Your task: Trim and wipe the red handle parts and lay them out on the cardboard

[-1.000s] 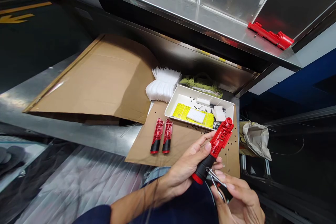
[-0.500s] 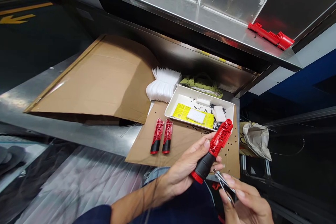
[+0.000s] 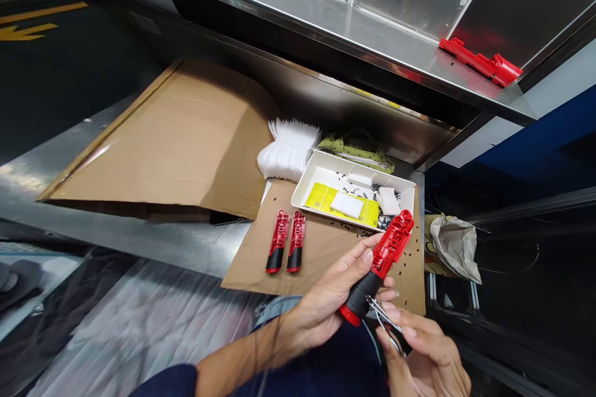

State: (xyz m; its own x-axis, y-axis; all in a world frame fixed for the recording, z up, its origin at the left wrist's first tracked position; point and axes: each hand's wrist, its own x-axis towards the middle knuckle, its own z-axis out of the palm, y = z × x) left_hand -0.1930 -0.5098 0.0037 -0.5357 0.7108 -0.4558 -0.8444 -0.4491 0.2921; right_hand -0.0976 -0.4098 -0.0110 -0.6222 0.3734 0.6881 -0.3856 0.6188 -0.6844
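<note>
My left hand [image 3: 333, 298] is wrapped around a red plastic handle shell [image 3: 393, 242] with a black grip section. Its ribbed inner side faces up, and its red end cap points toward me. Between the thumb and fingers of my right hand [image 3: 423, 347] is a pair of small silver nail clippers [image 3: 384, 319]. Their tip is at the black section of the shell, seemingly against its edge. Two similar red-and-black shells [image 3: 279, 242] lie side by side on a cardboard sheet [image 3: 251, 267] to the left.
A white tray [image 3: 302, 189] holds white foam pads, a yellow label and black scraps. Behind are a stack of white foam sheets [image 3: 286, 161] and a green pouch [image 3: 356, 152]. A large cardboard box [image 3: 162, 142] stands left. Another red shell [image 3: 482, 63] rests on the metal shelf.
My right hand has moved left and slightly down, bringing the clippers' tip to the black part of the shell. My left hand and its shell stay nearly still.
</note>
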